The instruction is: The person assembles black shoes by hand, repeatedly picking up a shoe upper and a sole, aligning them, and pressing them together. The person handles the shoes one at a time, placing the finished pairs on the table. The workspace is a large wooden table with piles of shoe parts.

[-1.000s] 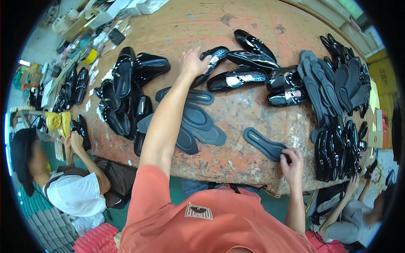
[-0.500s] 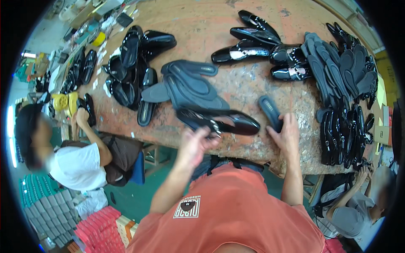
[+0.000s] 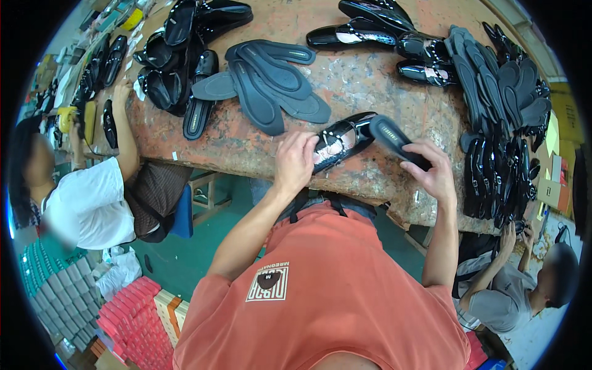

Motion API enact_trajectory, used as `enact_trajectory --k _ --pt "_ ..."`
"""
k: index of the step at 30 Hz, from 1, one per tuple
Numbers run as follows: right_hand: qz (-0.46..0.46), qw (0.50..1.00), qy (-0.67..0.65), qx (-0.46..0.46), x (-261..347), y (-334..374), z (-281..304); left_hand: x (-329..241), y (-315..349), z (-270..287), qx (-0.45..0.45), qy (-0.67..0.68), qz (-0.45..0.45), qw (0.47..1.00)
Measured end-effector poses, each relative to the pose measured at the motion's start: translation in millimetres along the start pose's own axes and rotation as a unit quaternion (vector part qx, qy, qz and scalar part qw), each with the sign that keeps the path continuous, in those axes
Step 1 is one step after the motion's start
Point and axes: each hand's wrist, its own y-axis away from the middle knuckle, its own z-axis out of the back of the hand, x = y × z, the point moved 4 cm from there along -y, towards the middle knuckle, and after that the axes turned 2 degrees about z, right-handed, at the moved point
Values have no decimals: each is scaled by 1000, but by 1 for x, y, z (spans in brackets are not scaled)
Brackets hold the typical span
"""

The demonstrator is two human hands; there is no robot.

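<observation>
My left hand (image 3: 297, 161) is closed around the heel end of a shiny black shoe (image 3: 342, 140) with a strap, its toe pointing up and to the right. A light, pinkish inside shows through the shoe's opening. In my right hand (image 3: 433, 166) is a dark insole (image 3: 394, 140), pinched at one end; its far end tilts up beside the shoe's toe. Just beyond my left hand lies a fanned pile of dark grey insoles (image 3: 271, 80) on the worn worktable (image 3: 370, 185).
Black shoes (image 3: 169, 55) are heaped at the far left, more shoes (image 3: 364, 34) at the far middle. Stacked insoles (image 3: 475, 80) and a row of shoes (image 3: 493, 179) stand at the right. One person (image 3: 92, 197) sits left, another (image 3: 505, 296) right. Pink stacks (image 3: 132, 314) stand on the floor.
The shoe has turned opening up, and my left hand now grips its heel end. My right hand has lifted the insole off the table toward the shoe's toe. The view has shifted.
</observation>
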Motion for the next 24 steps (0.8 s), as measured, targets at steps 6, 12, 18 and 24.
enact_trajectory --k 6,12,18,24 --pt "173 960 162 150 40 -30 -8 -12 -26 -11 91 32 -31 995" --pt "179 966 90 166 47 -45 -69 -1 -23 11 -31 82 -52 995" --pt "163 972 43 165 56 -52 -79 33 40 28 82 217 254 939" --pt "169 969 72 163 59 -53 -101 30 43 26 81 237 251 935"
